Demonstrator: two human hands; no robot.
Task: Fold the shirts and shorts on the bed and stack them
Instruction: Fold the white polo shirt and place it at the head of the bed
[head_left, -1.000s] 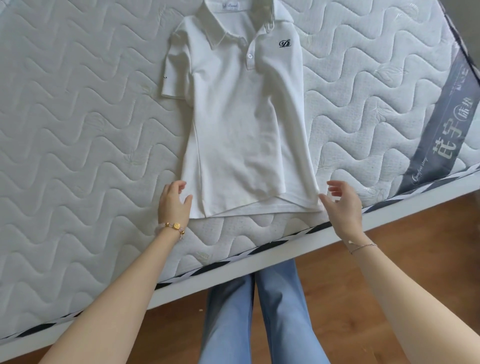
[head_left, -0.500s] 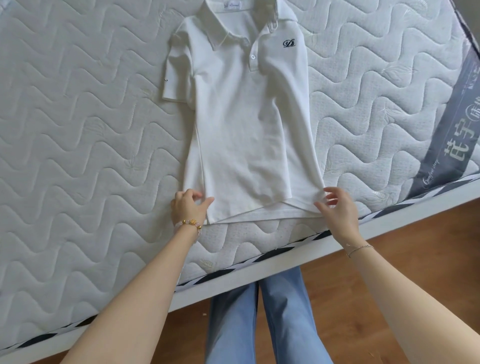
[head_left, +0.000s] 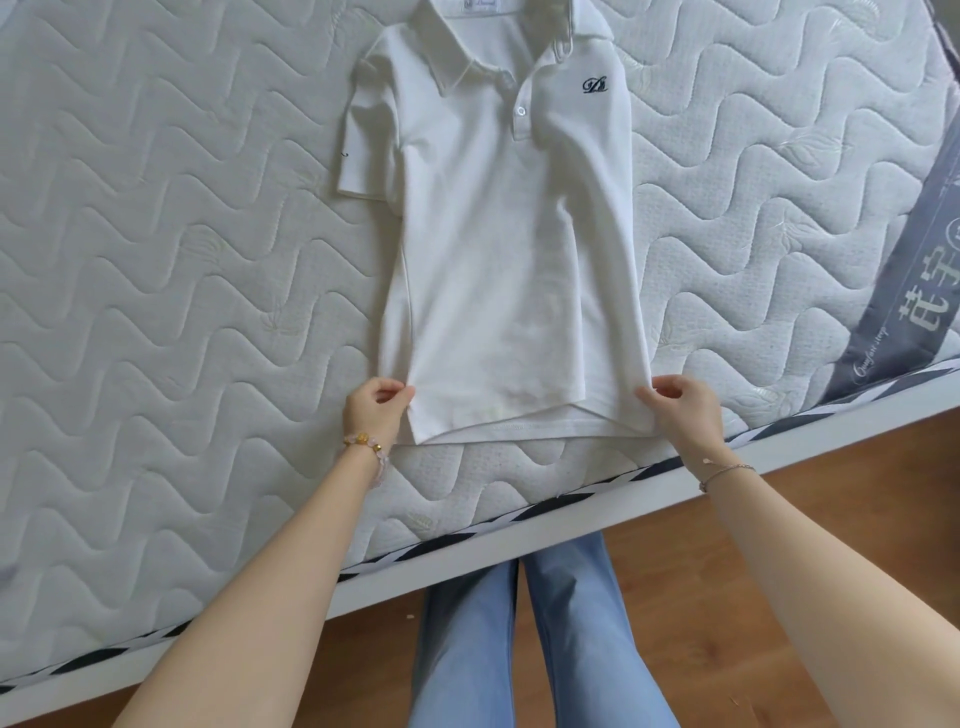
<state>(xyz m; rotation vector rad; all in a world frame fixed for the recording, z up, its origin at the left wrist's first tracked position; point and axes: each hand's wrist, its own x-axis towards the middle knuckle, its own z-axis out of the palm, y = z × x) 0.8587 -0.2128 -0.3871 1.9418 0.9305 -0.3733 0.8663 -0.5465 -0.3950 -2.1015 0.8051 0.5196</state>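
Pinching the 2 bottom corners of the white shirt (head_left: 511, 260), the left hand (head_left: 375, 410) and right hand (head_left: 685, 410) grip its hem. It lies flat on the bed (head_left: 171, 249), collar far. Light, limp cloth likely sags; hold corners.

The polo shirt (head_left: 509, 234) lay flat on the mattress (head_left: 156, 234), front up, its collar at the far side and its hem toward the near edge. One sleeve (head_left: 363, 150) stuck out to the left. The left hand (head_left: 375, 408) pinched the hem's left corner and the right hand (head_left: 685, 410) pinched the right corner, the shirt spread between them. A label band (head_left: 909, 291) crossed the mattress far to the right, well apart from the shirt. The bed rail (head_left: 571, 514) ran along the mattress's near edge, with the floor (head_left: 831, 519) before it. The person's legs (head_left: 519, 649) stood on the floor just beside the rail, between the two forearms.
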